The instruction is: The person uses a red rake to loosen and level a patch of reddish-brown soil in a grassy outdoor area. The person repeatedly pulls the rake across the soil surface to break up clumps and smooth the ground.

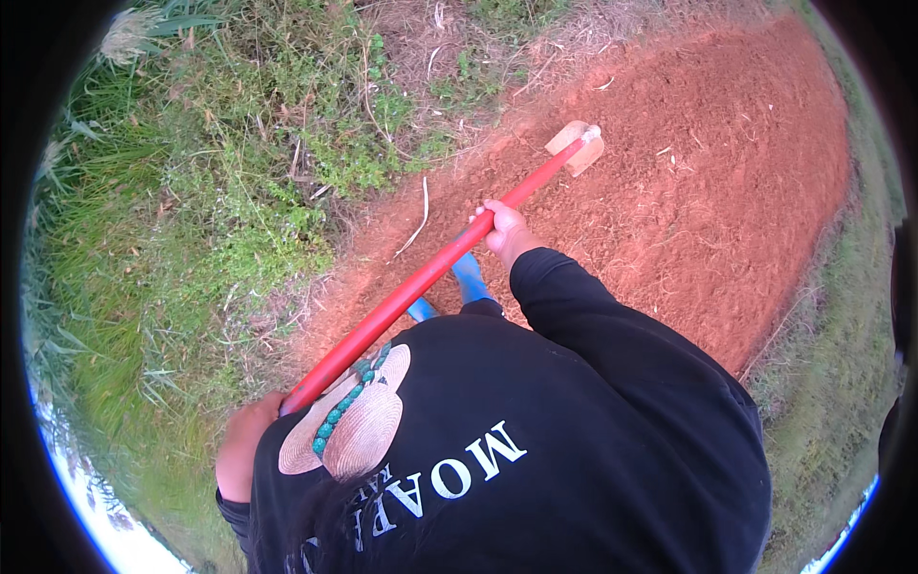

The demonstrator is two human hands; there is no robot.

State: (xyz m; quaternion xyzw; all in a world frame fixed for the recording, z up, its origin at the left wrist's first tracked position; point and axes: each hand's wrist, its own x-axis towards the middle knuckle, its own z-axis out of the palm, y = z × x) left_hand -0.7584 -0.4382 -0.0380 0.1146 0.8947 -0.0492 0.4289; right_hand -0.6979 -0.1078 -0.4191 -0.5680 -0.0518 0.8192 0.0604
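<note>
A hoe with a long red handle point(409, 294) slants across the front of my body. My right hand point(505, 226) wraps around the handle toward its blade end. At the lower left, my left hand point(247, 445) grips the butt end, partly hidden by my black top. The hoe's pale, soil-dusted metal blade point(576, 149) is over the loose reddish soil point(688, 201); whether it touches is hard to tell. Below the handle show my blue boots point(470, 276), standing on the soil's edge.
Green weeds and tall grass point(237, 179) border the soil on the left. Dry straw point(588, 36) lies along the far edge, and a pale dry stalk point(419, 219) rests near my boots. A grassy strip point(810, 402) runs along the right side. Thin roots are scattered over the soil.
</note>
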